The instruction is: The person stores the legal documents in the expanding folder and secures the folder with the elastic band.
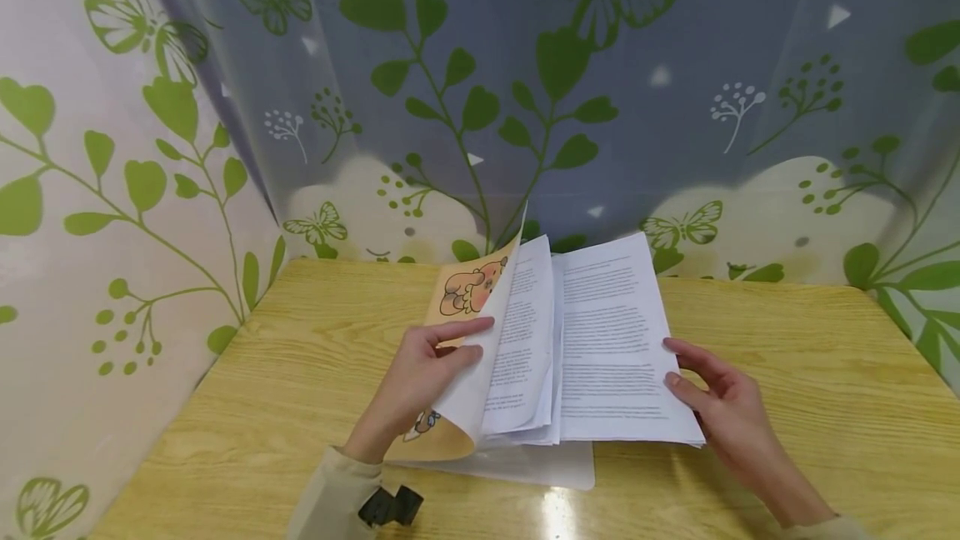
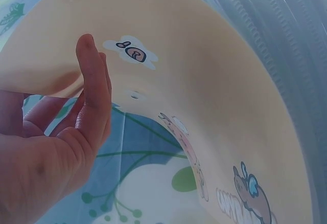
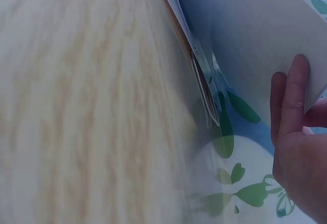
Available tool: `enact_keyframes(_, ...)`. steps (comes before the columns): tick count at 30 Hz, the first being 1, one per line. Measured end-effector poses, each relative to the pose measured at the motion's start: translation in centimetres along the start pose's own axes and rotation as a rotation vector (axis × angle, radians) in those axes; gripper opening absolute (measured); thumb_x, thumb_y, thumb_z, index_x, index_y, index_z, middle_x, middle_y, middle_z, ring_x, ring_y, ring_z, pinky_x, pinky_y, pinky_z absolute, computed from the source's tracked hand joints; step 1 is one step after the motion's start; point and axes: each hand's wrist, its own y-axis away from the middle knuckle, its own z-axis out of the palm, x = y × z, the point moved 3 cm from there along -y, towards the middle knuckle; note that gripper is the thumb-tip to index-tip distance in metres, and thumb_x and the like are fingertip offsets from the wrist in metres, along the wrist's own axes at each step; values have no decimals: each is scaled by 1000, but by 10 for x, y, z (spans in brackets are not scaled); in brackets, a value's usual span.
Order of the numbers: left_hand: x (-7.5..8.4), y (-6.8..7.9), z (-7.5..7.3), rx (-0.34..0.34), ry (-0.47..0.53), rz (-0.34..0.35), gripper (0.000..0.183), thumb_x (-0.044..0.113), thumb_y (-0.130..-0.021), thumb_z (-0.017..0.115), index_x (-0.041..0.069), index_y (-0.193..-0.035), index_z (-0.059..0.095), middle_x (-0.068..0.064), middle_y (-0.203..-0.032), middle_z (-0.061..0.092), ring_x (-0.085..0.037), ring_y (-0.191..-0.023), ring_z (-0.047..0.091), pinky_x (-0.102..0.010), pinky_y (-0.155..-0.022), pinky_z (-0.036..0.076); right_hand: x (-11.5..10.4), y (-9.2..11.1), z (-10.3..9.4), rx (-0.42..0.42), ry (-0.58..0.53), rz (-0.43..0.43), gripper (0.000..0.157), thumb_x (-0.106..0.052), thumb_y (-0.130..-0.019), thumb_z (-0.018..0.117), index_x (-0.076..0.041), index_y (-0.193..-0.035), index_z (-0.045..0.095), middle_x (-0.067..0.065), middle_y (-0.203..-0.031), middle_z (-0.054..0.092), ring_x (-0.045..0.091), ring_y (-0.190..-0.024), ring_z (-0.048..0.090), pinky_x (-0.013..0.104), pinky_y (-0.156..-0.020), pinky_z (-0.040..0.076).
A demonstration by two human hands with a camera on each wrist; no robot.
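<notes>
A stack of printed white sheets [image 1: 613, 340] lies spread on the table, with more printed pages [image 1: 527, 315] fanned out on its left. My left hand [image 1: 427, 373] grips a peach-orange cartoon cover [image 1: 442, 290], bent up so its white inner side shows. In the left wrist view the same cover [image 2: 204, 65] curves away from the fingers, showing small animal drawings. On the other side, my right hand [image 1: 727, 415] pinches the right edge of the printed sheets between thumb and fingers. The right wrist view shows that paper's underside [image 3: 245, 35] raised above the table.
A clear plastic sheet [image 1: 555, 467] sticks out under the papers at the front. Around the papers is a wood-grain table [image 1: 300, 357]. A curtain [image 1: 480, 107] with leaves and butterflies stands close behind its back edge. Black blocks [image 1: 390, 507] sit at the left sleeve.
</notes>
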Motion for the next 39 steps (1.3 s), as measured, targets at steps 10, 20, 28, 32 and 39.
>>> enact_keyframes(10,0,0,0,-4,5,1,39,9,-97,62,13,-135,69,-22,-110,76,-18,-71,74,-31,-60,60,1,1,7,12,29,10,47,-14,-98,68,-16,-144,58,-11,-115,61,8,-80,71,27,-65,61)
enact_keyframes(20,0,1,0,-8,9,5,39,8,-97,62,13,-135,68,-23,-111,76,-18,-72,74,-31,-61,61,3,0,13,8,-1,-9,41,-8,-100,65,-21,-138,63,-10,-115,62,9,-81,71,27,-65,61)
enact_keyframes(28,1,1,1,-8,6,10,38,9,-98,62,13,-135,68,-22,-113,75,-18,-73,74,-31,-62,60,4,0,17,10,-9,13,43,-10,-99,66,-19,-141,61,-10,-117,61,8,-84,71,27,-67,62)
enact_keyframes(32,1,0,1,1,0,6,38,9,-97,62,14,-135,69,-23,-113,75,-18,-72,74,-31,-61,60,4,-1,19,26,-1,39,44,-11,-99,67,-21,-142,60,-12,-117,61,8,-84,71,27,-68,62)
enact_keyframes(39,1,0,0,12,-3,-1,38,8,-97,62,14,-134,69,-23,-112,75,-19,-72,74,-31,-61,60,4,-1,24,32,21,47,47,-13,-99,67,-17,-145,57,-12,-117,60,9,-84,71,28,-67,62)
